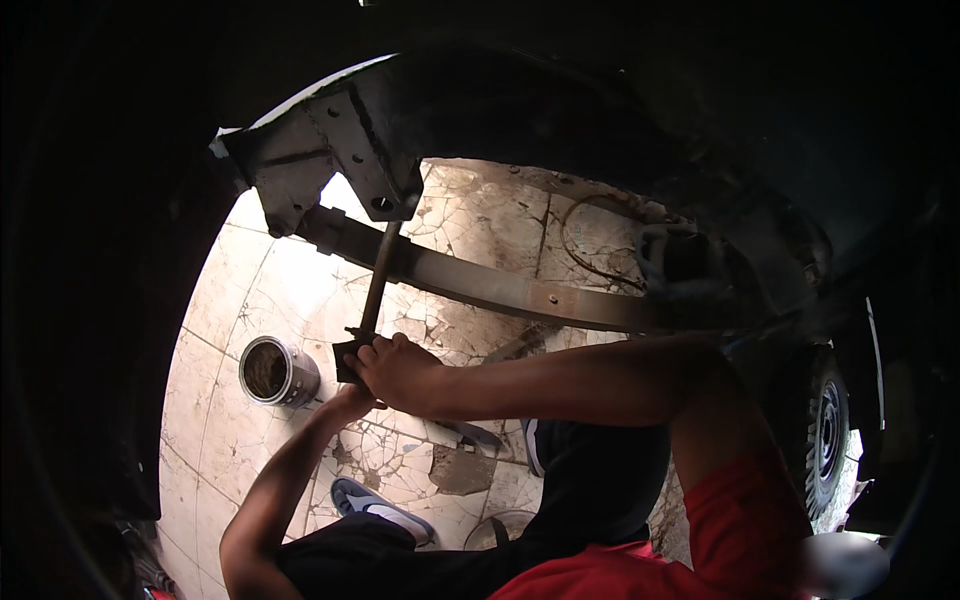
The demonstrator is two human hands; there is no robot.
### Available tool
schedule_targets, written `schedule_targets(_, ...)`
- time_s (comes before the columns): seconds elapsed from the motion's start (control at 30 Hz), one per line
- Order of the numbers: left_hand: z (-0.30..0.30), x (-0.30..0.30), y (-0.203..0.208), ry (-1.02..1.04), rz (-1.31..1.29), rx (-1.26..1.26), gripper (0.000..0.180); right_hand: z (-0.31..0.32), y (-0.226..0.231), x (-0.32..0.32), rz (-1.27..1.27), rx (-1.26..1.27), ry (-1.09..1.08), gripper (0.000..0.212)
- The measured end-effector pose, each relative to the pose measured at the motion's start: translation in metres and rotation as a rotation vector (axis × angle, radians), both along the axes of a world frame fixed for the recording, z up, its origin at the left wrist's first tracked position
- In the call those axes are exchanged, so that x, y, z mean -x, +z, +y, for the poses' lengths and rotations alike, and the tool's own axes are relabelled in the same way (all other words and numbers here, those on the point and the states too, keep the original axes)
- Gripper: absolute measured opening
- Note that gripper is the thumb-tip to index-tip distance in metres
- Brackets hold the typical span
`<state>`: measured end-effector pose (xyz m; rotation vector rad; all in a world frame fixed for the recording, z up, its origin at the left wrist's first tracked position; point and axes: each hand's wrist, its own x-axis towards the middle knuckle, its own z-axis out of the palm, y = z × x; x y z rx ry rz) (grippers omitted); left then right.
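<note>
While our right hand (405,378) and left hand (356,402) came together, a dark block (347,361) sat at the lower end of a rod (377,290)

So yeah, our right fingers were curled closed over the block's right side. The left hand was tucked just below, partly hidden, so we couldn't tell how far its fingers were open or if they gripped anything. The rod ran up across a curved beam (500,287) toward a holed metal bracket (350,145). Left of us, a round can (303,378) stood on cracked floor tiles (215,385).

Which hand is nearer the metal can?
Left. In this view, the left hand is right of the can; the right hand is farther right and higher, gripping the dark block.
</note>
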<state>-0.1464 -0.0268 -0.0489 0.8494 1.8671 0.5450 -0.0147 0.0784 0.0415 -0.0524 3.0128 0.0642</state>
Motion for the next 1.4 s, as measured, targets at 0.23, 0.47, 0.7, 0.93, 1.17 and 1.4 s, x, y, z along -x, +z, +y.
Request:
schedule_targets(0.23, 0.004, 0.018, -0.013, -0.089, 0.18, -0.08, 0.042, -0.004, 0.008, 0.001, -0.056, 0.073, -0.046, 0.051)
schedule_targets(0.47, 0.017, 0.057, 0.0, -0.678, 1.035, -0.333, 0.053, 0.004, 0.015, -0.007, -0.094, 0.107, -0.014, 0.048)
schedule_targets(0.7, 0.01, 0.055, -0.006, -0.464, 0.658, -0.351, 0.044, 0.004, 0.008, -0.009, -0.026, 0.059, 0.022, 0.05)
schedule_targets(0.93, 0.003, 0.041, -0.04, -0.265, 0.379, -0.173, 0.043, 0.005, 0.013, -0.013, 0.07, -0.009, 0.085, 0.059)
schedule_targets(1.17, -0.002, 0.038, -0.027, -0.383, 0.483, -0.136, 0.038, 0.004, 0.013, -0.006, 0.082, -0.047, 0.078, 0.041)
schedule_targets(1.4, -0.021, 0.035, -0.008, -0.372, 0.469, -0.075, 0.039, 0.008, 0.006, 0.005, 0.068, -0.02, 0.121, 0.055)
